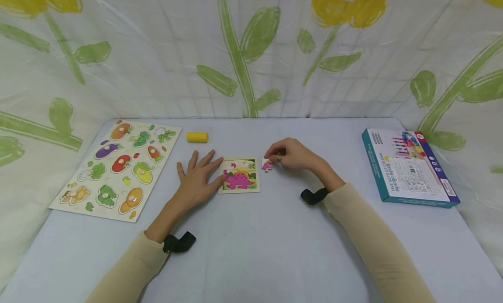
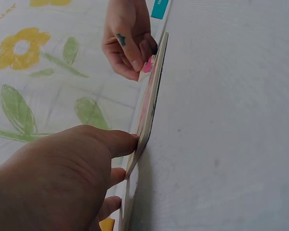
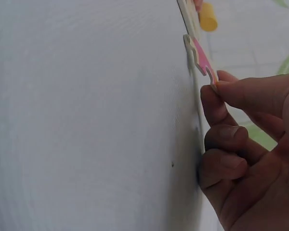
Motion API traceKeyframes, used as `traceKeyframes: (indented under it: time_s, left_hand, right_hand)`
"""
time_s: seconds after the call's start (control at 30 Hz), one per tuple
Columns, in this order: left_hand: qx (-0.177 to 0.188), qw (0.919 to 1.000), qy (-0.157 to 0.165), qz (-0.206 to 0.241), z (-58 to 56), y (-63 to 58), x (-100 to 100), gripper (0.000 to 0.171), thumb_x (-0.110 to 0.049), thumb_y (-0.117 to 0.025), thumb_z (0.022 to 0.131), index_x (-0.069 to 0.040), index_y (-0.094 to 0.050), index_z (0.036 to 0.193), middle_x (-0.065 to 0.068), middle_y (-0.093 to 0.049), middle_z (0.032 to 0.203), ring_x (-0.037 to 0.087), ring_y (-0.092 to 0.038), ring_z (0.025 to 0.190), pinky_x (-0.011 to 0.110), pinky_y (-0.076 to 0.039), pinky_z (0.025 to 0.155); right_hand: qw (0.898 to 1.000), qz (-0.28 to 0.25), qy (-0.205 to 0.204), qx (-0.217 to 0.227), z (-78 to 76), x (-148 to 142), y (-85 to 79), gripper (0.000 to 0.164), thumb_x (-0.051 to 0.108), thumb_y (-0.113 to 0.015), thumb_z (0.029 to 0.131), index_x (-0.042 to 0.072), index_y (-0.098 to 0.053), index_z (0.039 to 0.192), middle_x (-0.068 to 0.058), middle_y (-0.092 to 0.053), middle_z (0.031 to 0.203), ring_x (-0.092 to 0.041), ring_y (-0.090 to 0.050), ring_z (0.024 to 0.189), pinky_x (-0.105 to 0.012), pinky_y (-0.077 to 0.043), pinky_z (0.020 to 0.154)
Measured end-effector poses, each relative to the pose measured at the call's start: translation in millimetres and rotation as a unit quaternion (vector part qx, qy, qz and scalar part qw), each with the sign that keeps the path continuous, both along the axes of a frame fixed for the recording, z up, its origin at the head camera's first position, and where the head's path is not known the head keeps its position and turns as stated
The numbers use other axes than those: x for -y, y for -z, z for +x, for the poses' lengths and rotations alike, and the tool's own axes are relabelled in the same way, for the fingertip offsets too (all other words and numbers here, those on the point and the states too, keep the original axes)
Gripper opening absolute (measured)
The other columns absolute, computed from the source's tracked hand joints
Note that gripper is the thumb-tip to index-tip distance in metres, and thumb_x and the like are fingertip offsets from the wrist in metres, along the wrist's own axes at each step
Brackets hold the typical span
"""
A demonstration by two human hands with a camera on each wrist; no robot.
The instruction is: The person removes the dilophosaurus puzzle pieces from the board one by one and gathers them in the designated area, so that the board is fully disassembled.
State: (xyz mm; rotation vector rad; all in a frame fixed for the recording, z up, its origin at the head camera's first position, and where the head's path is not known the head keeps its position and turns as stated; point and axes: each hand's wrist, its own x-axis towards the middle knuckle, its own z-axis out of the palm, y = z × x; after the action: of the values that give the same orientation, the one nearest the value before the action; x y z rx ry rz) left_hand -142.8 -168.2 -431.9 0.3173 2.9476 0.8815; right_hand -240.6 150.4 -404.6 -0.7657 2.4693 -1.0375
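A small square jigsaw puzzle (image 1: 239, 181) with a pink dinosaur picture lies in a pale wooden tray (image 1: 241, 191) at the middle of the table. My left hand (image 1: 198, 176) rests with spread fingers at the tray's left side, its thumb and a finger touching the edge. Just right of the tray, my right hand (image 1: 291, 154) pinches a pink and white puzzle piece (image 3: 202, 58) between thumb and finger. In the right wrist view the piece is tilted and apart from the tray, with the other fingers curled below.
A vegetable peg board (image 1: 118, 170) lies at the left, with a yellow cylinder (image 1: 197, 137) to its right. On the right side stands a blue and white box (image 1: 410, 167). A flower-painted sheet (image 1: 157, 54) hangs behind the table.
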Motion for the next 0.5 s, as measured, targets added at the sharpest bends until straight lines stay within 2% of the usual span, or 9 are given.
traceKeyframes:
  time_s: [0.17, 0.5]
  left_hand:
    - [0.000, 1.0000, 0.001, 0.000, -0.2, 0.0, -0.3, 0.065, -0.044, -0.064, 0.101, -0.016, -0.052, 0.158, 0.012, -0.031, 0.175, 0.050, -0.001, 0.166, 0.085, 0.014, 0.117]
    - [-0.003, 1.0000, 0.003, -0.001, -0.1, 0.7, -0.2, 0.064, -0.044, -0.065, 0.101, -0.016, -0.052, 0.158, 0.013, -0.031, 0.176, 0.051, -0.001, 0.165, 0.085, 0.014, 0.117]
  right_hand:
    - [1.000, -0.001, 0.010, 0.002, 0.1, -0.8, 1.1, 0.017, 0.010, -0.067, 0.102, 0.014, -0.082, 0.109, -0.002, -0.081, 0.106, -0.017, -0.068, 0.095, -0.029, -0.051, 0.082]
    - [1.000, 0.008, 0.005, -0.008, -2.5, 0.0, 6.6, 0.017, 0.012, -0.066, 0.103, 0.017, -0.082, 0.110, 0.000, -0.080, 0.103, -0.017, -0.060, 0.085, -0.031, -0.048, 0.078]
